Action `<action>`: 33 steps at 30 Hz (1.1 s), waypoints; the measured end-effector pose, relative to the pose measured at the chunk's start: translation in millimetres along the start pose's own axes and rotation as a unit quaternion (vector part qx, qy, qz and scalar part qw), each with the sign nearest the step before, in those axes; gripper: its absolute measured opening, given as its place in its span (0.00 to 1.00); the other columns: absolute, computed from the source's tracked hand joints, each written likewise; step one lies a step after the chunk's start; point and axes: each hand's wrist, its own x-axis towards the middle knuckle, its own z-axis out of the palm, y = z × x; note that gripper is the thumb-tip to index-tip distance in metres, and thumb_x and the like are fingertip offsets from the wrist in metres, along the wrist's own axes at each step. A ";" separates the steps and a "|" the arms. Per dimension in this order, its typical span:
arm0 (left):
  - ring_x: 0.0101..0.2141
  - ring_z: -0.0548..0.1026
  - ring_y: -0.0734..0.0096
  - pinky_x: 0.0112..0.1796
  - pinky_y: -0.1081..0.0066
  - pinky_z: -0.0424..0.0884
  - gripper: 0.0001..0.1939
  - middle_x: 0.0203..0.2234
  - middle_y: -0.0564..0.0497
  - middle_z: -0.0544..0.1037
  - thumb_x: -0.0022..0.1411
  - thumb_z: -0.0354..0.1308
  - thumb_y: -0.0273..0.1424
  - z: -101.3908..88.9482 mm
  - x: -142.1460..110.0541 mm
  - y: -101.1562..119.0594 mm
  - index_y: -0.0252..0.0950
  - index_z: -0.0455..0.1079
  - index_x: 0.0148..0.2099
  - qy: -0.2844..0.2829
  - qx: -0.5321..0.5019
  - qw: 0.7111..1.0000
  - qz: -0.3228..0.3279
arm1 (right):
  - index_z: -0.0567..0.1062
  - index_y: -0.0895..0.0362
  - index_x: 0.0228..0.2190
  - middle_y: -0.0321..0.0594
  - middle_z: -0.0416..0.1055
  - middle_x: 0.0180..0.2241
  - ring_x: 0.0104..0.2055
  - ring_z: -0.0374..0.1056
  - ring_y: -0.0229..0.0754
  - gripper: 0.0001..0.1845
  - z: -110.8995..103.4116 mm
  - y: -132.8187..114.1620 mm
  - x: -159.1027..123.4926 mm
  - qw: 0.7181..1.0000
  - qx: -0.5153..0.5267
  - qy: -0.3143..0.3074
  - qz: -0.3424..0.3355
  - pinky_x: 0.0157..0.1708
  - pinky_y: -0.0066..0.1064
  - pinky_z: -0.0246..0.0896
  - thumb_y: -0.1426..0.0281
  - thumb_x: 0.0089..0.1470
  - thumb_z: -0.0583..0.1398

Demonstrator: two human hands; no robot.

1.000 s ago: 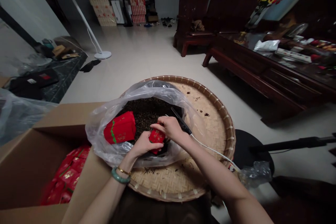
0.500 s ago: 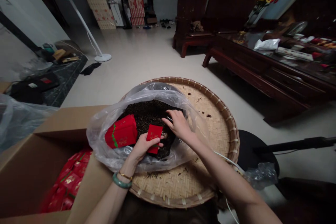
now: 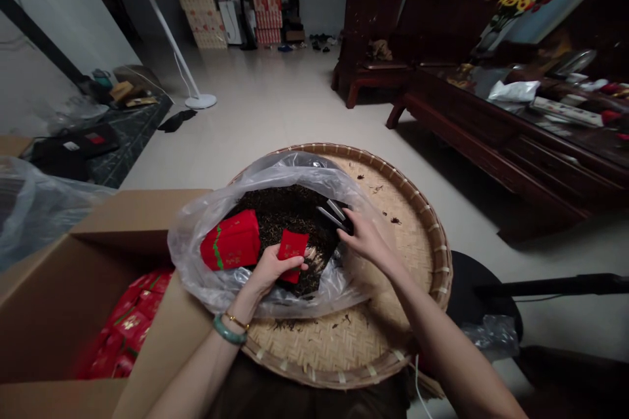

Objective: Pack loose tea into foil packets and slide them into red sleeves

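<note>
Red flat packet (image 3: 293, 243) above clear plastic bag (image 3: 339, 287), likely light: my left hand (image 3: 272, 266) pinches low; right hand (image 3: 364, 237) clasps silver-tipped pincers (image 3: 331, 218).

You wear two pieces of jewellery at your left hand's (image 3: 272, 268) wrist: a thin, gold-coloured metal bracelet (image 3: 238, 321) nearer the hand and, just behind it, a thick, smooth, rounded green bangle (image 3: 229, 332) with a stone-like sheen. Both your forearms show bare, as do your right hand (image 3: 366, 240) and its wrist. Below, you have very dark brownish cloth (image 3: 295, 396) over your lap, its details lost in shadow.
</note>
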 end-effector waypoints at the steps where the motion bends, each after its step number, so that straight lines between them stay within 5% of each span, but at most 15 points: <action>1: 0.29 0.80 0.65 0.26 0.75 0.73 0.26 0.38 0.40 0.80 0.41 0.71 0.36 0.5 -0.2 -0.1 0.29 0.73 0.42 -0.003 0.004 1.000 0.001 | 0.64 0.62 0.53 0.52 0.69 0.49 0.48 0.67 0.49 0.26 -7.2 -0.5 -2.8 0.999 0.046 -0.012 -0.009 0.45 0.39 0.64 0.69 0.52 0.58; 7: 0.28 0.79 0.66 0.32 0.71 0.74 0.23 0.34 0.43 0.81 0.40 0.71 0.35 5.5 -2.7 -0.5 0.28 0.75 0.39 -0.042 0.028 0.998 0.023 | 0.66 0.59 0.53 0.49 0.70 0.50 0.49 0.67 0.49 0.27 -25.8 -29.9 -18.0 0.975 0.120 -0.146 -0.119 0.47 0.39 0.63 0.67 0.52 0.60; 12: 0.26 0.79 0.67 0.31 0.70 0.74 0.22 0.29 0.46 0.81 0.38 0.72 0.34 7.2 -4.5 -0.8 0.28 0.75 0.36 -0.037 0.029 0.999 0.018 | 0.69 0.62 0.51 0.51 0.73 0.46 0.45 0.70 0.48 0.23 -22.2 -51.5 -19.6 0.971 0.091 -0.163 -0.147 0.44 0.37 0.64 0.72 0.53 0.59; 21: 0.25 0.77 0.69 0.30 0.70 0.75 0.22 0.30 0.47 0.81 0.38 0.72 0.35 6.9 -0.4 -2.3 0.29 0.75 0.37 -0.032 0.040 0.998 -0.025 | 0.71 0.62 0.48 0.49 0.74 0.45 0.44 0.70 0.47 0.17 -6.9 -45.4 -14.5 0.973 0.129 -0.144 -0.123 0.44 0.36 0.64 0.74 0.56 0.55; 29: 0.24 0.77 0.68 0.28 0.70 0.74 0.21 0.26 0.47 0.80 0.40 0.71 0.36 -0.2 2.9 -3.7 0.29 0.73 0.34 -0.003 0.060 0.998 -0.034 | 0.68 0.56 0.52 0.42 0.72 0.48 0.44 0.70 0.44 0.22 -18.6 -26.6 -2.8 0.939 0.296 -0.175 0.022 0.42 0.35 0.67 0.67 0.54 0.57; 33: 0.23 0.77 0.68 0.29 0.69 0.74 0.21 0.27 0.48 0.80 0.40 0.71 0.36 -0.1 3.7 -2.8 0.29 0.73 0.36 -0.009 0.065 0.997 -0.036 | 0.70 0.57 0.50 0.44 0.71 0.50 0.47 0.69 0.47 0.22 -8.0 -31.9 -5.3 0.960 0.233 -0.155 -0.023 0.47 0.40 0.64 0.69 0.52 0.60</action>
